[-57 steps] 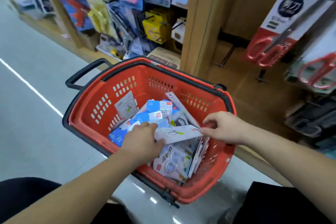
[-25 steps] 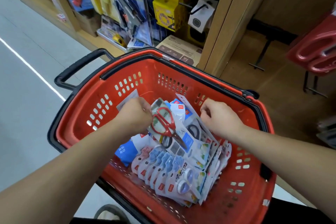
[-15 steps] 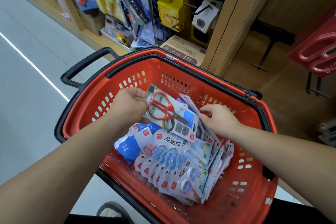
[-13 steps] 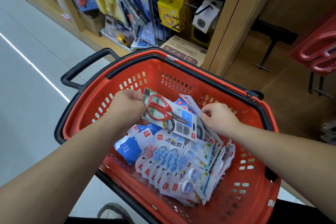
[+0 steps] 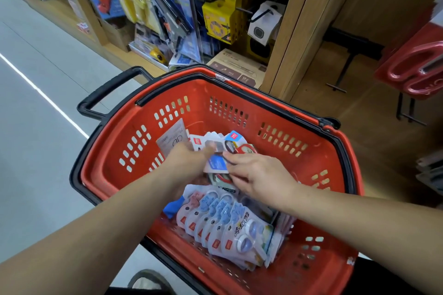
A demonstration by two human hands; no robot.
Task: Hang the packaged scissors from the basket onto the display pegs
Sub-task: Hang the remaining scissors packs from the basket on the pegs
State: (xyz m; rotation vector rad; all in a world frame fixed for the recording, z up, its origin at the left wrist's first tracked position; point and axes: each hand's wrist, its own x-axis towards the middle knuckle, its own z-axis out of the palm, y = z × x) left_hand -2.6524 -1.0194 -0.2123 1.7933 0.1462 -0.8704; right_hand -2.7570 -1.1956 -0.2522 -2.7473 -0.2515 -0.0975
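Both hands meet over the middle of the basket (image 5: 103, 175), working one small bundle of packaged scissors (image 5: 217, 145). The left hand (image 5: 187, 159) is motion-blurred, but its fingers look curled round the bundle's left edge in a closed grip. The right hand (image 5: 260, 178) reaches in from the right, its fingertips pinching the blue-and-white card at the front of the bundle. The bundle stands up out of the two grips with its long axis running up the frame and its top ends toward the basket's far wall. A second lot, the fanned row of packs (image 5: 223, 225), lies flat lower in the basket, just below the right wrist. The display pegs (image 5: 341, 72) sit in the upper right of the frame, beyond the basket's rim and well apart from the bundle, with a large pair of red-handled scissors (image 5: 414, 67) hanging further right. The carry will probably have to go up and to the right, so the right hand is the nearer one, and the card tops already point roughly away from the person. Half a second earlier the hands were apart — the left held a red-handled pack tilted up in plain view while the right picked at the stack's edge. Now they have closed together, that pack is mostly covered, and a grey card (image 5: 171, 137) shows against the basket's far-left wall.
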